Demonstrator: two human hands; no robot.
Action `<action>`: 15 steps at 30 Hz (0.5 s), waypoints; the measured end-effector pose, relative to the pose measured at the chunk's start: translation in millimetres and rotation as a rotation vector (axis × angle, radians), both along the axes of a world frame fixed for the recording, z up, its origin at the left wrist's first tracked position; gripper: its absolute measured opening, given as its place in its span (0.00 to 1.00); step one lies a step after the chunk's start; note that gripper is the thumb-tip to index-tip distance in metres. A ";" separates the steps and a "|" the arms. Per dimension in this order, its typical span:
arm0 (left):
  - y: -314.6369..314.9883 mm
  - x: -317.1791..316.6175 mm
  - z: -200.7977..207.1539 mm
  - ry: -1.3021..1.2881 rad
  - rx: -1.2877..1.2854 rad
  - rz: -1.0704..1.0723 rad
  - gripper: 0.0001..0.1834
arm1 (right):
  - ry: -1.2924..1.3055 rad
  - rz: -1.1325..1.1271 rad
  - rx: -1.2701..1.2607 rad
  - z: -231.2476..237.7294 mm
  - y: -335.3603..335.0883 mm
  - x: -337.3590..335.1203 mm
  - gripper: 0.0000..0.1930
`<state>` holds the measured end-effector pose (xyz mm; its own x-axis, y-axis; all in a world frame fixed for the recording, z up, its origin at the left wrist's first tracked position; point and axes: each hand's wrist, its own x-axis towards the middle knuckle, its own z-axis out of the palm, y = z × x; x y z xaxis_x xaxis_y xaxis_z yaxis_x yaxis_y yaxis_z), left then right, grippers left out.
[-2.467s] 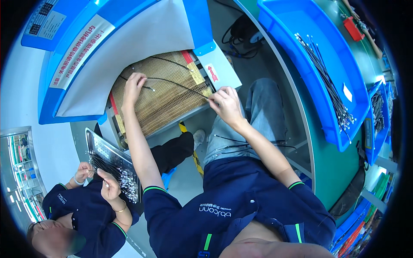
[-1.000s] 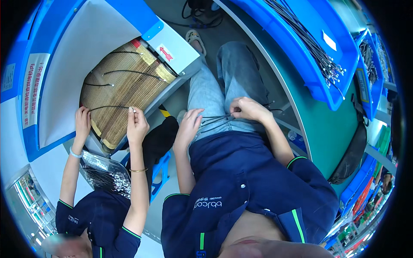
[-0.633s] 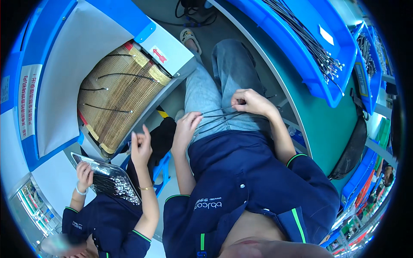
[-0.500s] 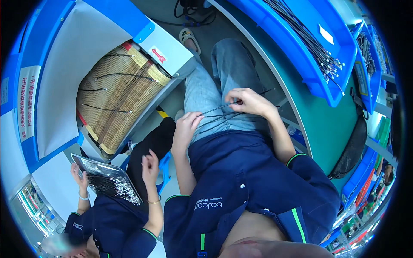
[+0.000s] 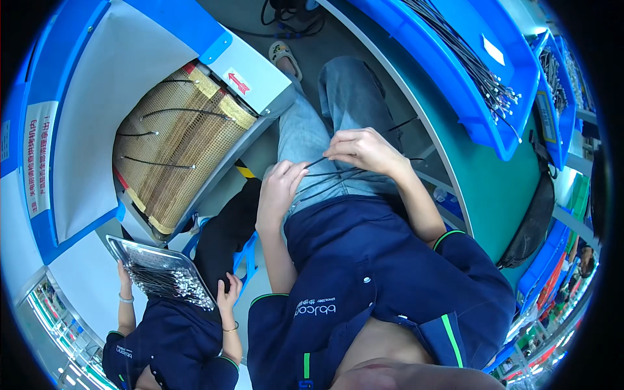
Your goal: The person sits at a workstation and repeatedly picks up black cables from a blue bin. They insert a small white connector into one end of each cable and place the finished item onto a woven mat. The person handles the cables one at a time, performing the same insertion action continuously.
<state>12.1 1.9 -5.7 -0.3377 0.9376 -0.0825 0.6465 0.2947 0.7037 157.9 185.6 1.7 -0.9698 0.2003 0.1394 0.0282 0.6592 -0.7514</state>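
Several thin black cables (image 5: 325,191) lie across my lap between my two hands. My left hand (image 5: 278,192) is closed, with thumb and fingertips pinched on the cables at their left side. A short way to the right, my right hand (image 5: 365,151) pinches one black cable between thumb and fingers, and its far end sticks out past the knuckles towards the table edge. Both hands hover over the jeans, a little above the shirt hem. The cable parts inside the fingers are hidden.
At left a mesh conveyor belt (image 5: 185,140) carries several black cables into a blue-and-white machine (image 5: 97,123). A co-worker holds a clear tray (image 5: 117,246) of cables at lower left. Blue bins (image 5: 513,133) of cables stand on the green table (image 5: 478,175) at right.
My right hand has come closer to my left and now grips the cable with its back turned up. The co-worker's raised hand has dropped lower. Cables on the belt have shifted slightly left.
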 end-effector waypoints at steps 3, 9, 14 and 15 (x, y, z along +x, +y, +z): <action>-0.4 2.3 -0.9 -0.038 0.078 0.064 0.12 | -0.009 -0.027 -0.004 -1.5 1.2 1.1 0.07; -8.5 1.5 -8.5 -0.013 0.246 0.134 0.12 | -0.011 -0.041 -0.033 -0.8 4.4 1.0 0.06; -5.1 2.5 -7.6 0.018 0.339 0.148 0.13 | -0.010 -0.039 -0.053 1.4 4.2 0.5 0.07; -4.5 2.8 -7.0 0.023 0.341 0.140 0.13 | -0.008 -0.040 -0.053 1.6 4.0 0.6 0.07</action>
